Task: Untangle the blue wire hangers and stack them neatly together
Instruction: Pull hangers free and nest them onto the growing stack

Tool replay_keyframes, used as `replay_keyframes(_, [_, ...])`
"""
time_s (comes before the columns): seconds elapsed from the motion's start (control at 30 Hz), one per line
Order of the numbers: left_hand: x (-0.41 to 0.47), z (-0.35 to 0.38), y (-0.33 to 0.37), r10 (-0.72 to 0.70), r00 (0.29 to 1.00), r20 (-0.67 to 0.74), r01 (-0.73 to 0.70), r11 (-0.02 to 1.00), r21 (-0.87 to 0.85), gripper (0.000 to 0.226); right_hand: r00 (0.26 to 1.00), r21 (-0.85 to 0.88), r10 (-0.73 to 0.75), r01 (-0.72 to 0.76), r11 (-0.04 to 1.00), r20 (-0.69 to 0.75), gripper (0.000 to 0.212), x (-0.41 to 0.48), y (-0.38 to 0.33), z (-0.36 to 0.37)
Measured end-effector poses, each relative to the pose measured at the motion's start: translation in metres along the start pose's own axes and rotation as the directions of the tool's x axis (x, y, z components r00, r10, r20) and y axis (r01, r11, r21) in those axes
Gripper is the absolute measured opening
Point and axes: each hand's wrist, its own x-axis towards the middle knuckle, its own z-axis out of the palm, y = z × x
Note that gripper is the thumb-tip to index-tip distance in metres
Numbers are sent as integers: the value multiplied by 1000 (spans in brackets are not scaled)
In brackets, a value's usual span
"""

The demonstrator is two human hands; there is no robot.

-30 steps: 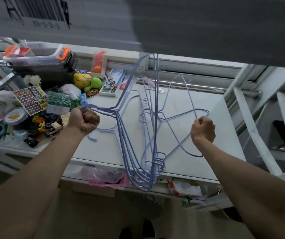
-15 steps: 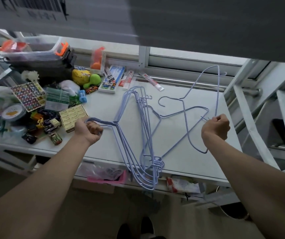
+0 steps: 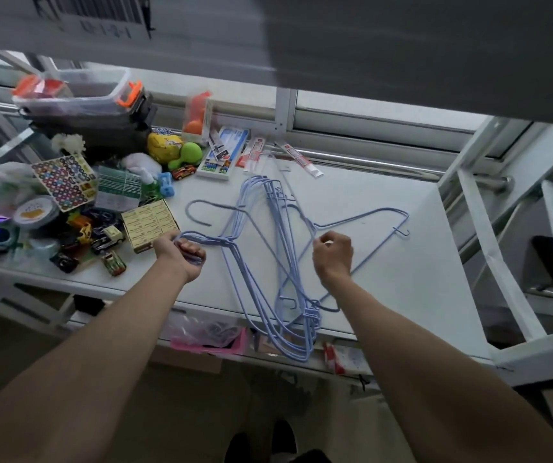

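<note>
Your left hand (image 3: 181, 253) is clenched in a fist around the gathered hooks of the bunched blue hangers (image 3: 261, 262). From that fist the bunch fans away toward 3 o'clock, and its long axis runs from 12 o'clock to 6 o'clock on the white table (image 3: 402, 279), with the lower ends hanging past the near edge.

Your right hand (image 3: 333, 253) hovers with fingers (image 3: 323, 242) loosely curled; whether they pinch a wire or merely touch it cannot be told. It sits just at 3 o'clock of the bunch, at the neck of the single hanger (image 3: 368, 217) that lies splayed toward 2 o'clock. That hanger's lower wire crosses under the bunch near 6 o'clock.

Judgement: the right hand is the nearer one to the stray hanger, so the coming move turns on drawing it clear toward 3 o'clock while the left holds the bunch. 1 loose hook (image 3: 198, 212) lies at 12 o'clock of the left fist, beside the yellow box (image 3: 149, 225) and toy clutter (image 3: 84, 235) at 9 o'clock; snagging there is a risk.
</note>
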Motion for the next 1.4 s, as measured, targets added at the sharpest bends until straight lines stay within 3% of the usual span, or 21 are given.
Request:
replay_keyframes(0.13, [-2,-3,2,-21,1000,-4,21,999,-35,33,998,-88,-15,20,996,60,23,-24,7,22])
replay_keyframes(0.27, [-12,6,2,-13,1000,-25,11,996,-91,34,1000,-236,-16,19,972,15,20,-37,8,25])
replay_keyframes(0.47, [-6,9,4,4,1000,-27,-5,999,-34,37,971,-534,-176,236,812,162,27,-33,15,21])
replay_keyframes(0.7, [-2,10,4,12,996,-93,-3,996,93,50,949,-290,70,24,957,308,27,-17,21,19])
replay_keyframes(0.87, [3,12,2,73,996,-46,-69,995,69,44,902,-183,252,-198,963,352,79,-8,15,21])
replay_keyframes(1.0, [4,11,6,72,996,48,-73,997,3,61,893,-112,307,-286,952,328,87,-3,9,21])
replay_keyframes(1.1, [1,12,13,81,989,120,-77,996,-34,67,880,7,334,-358,934,339,81,4,9,25])
replay_keyframes(1.23, [-6,10,28,112,976,186,-99,992,-76,67,900,60,304,-339,939,313,64,10,-3,23])
replay_keyframes(1.4, [-17,0,54,180,964,196,-156,979,-131,63,923,-59,251,-245,968,292,34,12,-5,38])
